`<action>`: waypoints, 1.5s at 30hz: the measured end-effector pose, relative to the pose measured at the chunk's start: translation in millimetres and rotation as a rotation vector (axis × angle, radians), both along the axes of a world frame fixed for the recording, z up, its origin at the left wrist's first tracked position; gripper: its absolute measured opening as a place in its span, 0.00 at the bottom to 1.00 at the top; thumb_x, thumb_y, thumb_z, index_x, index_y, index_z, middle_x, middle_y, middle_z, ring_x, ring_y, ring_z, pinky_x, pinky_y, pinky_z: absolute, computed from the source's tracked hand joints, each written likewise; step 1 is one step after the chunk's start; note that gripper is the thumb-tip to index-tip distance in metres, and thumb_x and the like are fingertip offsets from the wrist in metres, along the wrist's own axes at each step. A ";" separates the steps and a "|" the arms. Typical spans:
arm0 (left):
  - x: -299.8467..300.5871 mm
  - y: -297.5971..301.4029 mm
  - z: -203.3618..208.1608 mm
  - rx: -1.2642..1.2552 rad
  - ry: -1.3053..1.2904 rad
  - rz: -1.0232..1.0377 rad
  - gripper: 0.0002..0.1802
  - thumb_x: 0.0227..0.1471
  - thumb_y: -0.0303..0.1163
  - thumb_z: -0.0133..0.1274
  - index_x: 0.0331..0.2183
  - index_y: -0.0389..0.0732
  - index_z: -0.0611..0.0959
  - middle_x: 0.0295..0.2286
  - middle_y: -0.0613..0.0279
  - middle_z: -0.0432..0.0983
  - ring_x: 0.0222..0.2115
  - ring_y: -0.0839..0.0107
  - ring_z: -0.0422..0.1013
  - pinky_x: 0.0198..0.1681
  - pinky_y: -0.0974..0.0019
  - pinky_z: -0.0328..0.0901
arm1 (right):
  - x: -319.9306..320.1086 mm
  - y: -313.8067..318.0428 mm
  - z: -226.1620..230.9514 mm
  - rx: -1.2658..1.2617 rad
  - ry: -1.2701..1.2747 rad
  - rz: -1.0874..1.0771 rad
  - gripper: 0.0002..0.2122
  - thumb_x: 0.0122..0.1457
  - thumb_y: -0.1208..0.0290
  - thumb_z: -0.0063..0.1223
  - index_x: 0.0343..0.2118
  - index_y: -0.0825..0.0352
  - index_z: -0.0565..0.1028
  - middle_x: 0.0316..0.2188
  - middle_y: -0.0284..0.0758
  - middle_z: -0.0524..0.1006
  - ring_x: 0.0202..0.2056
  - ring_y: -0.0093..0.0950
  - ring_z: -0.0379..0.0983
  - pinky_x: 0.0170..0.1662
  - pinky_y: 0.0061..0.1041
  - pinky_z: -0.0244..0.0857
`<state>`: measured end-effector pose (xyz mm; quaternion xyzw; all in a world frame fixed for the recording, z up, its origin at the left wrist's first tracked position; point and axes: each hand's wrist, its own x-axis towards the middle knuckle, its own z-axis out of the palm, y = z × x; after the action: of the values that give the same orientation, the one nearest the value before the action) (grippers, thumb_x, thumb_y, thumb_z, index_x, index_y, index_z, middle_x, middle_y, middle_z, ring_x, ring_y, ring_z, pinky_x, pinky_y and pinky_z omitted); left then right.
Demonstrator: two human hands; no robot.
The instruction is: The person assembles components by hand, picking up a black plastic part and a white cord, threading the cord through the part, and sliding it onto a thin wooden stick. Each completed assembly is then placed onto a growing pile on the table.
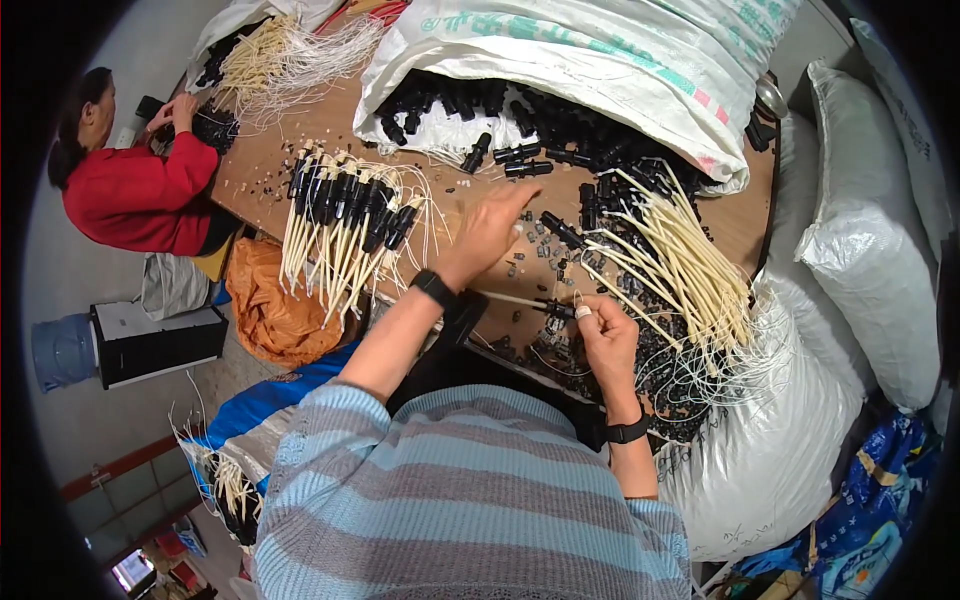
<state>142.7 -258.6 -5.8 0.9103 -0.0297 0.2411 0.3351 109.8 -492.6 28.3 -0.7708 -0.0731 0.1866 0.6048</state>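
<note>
My right hand (pixel 607 345), a white wrap on one finger, pinches a black plastic connector (pixel 553 308) near the table's front edge. A cream sleeved wire (pixel 508 298) runs out of the connector toward the left. My left hand (pixel 488 232) is above the table with its fingers stretched out and nothing seen in them. Beyond its fingertips lie loose black connectors (pixel 527 169). One more black connector (pixel 562 230) lies between my hands, among small dark plastic bits. Right of my right hand spreads a bundle of cream sleeved wires (pixel 690 265) with thin white ends.
Cream wires with black connectors (pixel 345 215) are piled at left. An open white woven sack (pixel 600 60) spills connectors at the back. Full white sacks (pixel 770 440) crowd the right. A person in red (pixel 145 195) works at the table's far left, near an orange sack (pixel 275 305).
</note>
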 end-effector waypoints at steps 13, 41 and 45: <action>-51.0 -64.4 36.3 -0.576 0.214 -0.259 0.12 0.40 0.16 0.54 0.32 0.37 0.79 0.27 0.64 0.74 0.29 0.76 0.71 0.33 0.73 0.66 | 6.3 15.0 -12.7 0.030 0.157 -0.141 0.04 0.59 0.77 0.51 0.31 0.71 0.76 0.15 0.19 0.66 0.16 0.10 0.55 0.20 0.11 0.50; -61.0 -52.5 25.0 -0.262 0.247 -0.296 0.18 0.32 0.24 0.55 0.34 0.43 0.81 0.28 0.59 0.77 0.31 0.56 0.74 0.32 0.57 0.68 | -0.7 -17.8 5.8 -0.046 -0.428 0.159 0.13 0.55 0.75 0.53 0.44 0.64 0.78 0.25 0.31 0.80 0.21 0.17 0.70 0.24 0.17 0.62; -65.8 -56.2 33.1 -0.041 0.253 -0.209 0.22 0.30 0.25 0.54 0.36 0.43 0.81 0.28 0.56 0.78 0.29 0.56 0.75 0.30 0.59 0.69 | -2.4 -12.7 14.2 -0.323 -0.373 0.190 0.13 0.52 0.71 0.61 0.41 0.65 0.79 0.21 0.30 0.78 0.21 0.14 0.67 0.23 0.18 0.60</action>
<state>77.0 -314.7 27.3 0.9184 -0.0768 0.0893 0.3778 107.4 -505.3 42.5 -0.8681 -0.2249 0.1065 0.4296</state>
